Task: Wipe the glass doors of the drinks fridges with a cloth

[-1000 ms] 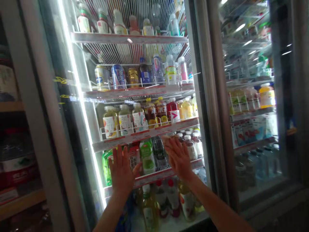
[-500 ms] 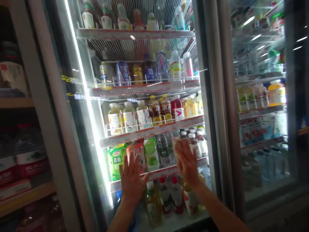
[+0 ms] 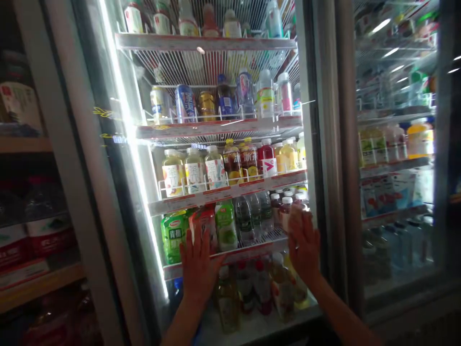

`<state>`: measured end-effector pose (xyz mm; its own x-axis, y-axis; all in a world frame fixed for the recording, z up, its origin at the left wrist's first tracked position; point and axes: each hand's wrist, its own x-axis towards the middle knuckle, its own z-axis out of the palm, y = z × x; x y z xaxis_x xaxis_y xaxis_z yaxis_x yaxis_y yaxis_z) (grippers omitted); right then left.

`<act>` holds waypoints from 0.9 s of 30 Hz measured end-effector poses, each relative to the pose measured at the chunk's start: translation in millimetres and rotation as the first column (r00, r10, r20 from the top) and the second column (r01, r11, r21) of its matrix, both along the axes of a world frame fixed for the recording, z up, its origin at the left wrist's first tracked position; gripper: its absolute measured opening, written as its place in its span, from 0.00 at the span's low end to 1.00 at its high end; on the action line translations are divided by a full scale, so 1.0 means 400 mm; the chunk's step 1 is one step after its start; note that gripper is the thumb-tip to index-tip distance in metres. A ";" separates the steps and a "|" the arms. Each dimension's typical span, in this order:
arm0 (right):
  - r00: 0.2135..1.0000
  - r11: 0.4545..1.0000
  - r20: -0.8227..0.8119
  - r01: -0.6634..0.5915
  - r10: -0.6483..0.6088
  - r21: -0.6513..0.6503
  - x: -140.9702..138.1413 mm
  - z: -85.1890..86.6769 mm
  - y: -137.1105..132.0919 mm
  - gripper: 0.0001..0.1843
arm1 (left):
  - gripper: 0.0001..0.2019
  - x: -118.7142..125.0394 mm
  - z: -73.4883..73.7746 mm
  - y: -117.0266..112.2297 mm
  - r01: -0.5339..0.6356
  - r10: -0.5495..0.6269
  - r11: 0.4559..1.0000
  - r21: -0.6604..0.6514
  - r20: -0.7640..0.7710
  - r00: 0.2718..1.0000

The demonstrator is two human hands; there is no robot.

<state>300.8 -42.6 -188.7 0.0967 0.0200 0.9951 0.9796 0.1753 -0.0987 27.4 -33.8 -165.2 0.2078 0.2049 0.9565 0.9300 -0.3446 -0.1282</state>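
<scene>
I face a lit drinks fridge with a glass door (image 3: 118, 158) in front of its shelves. My left hand (image 3: 198, 266) lies flat with fingers spread against the glass, level with the shelf (image 3: 230, 254) that carries a green bottle (image 3: 173, 235) and clear water bottles (image 3: 252, 216). My right hand (image 3: 304, 242) is also flat and open, pressed near the door's right frame (image 3: 317, 144), in front of white-capped bottles (image 3: 286, 206). Neither hand holds anything.
Higher shelves hold cans (image 3: 185, 103) and juice bottles (image 3: 194, 168). A second glass-door fridge (image 3: 396, 144) stands to the right. Wooden shelves (image 3: 36, 283) with boxed goods stand in shadow on the left. More bottles (image 3: 252, 288) stand on the fridge floor.
My right hand slid to the right along the glass, from the shelf's middle to the door's right frame. My left hand stayed about where it was. The view shifted slightly leftward and down.
</scene>
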 end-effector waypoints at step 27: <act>0.997 0.997 0.054 -0.048 0.051 -0.057 -0.012 -0.057 -0.001 0.29 | 0.41 0.019 -0.045 -0.023 -0.031 0.031 0.999 -0.041 0.009 0.999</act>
<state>296.2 -43.2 -211.5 0.0391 0.0784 0.9962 0.9741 0.2191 -0.0555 34.9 -43.1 -183.0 0.1921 0.2499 0.9490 0.9412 -0.3206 -0.1061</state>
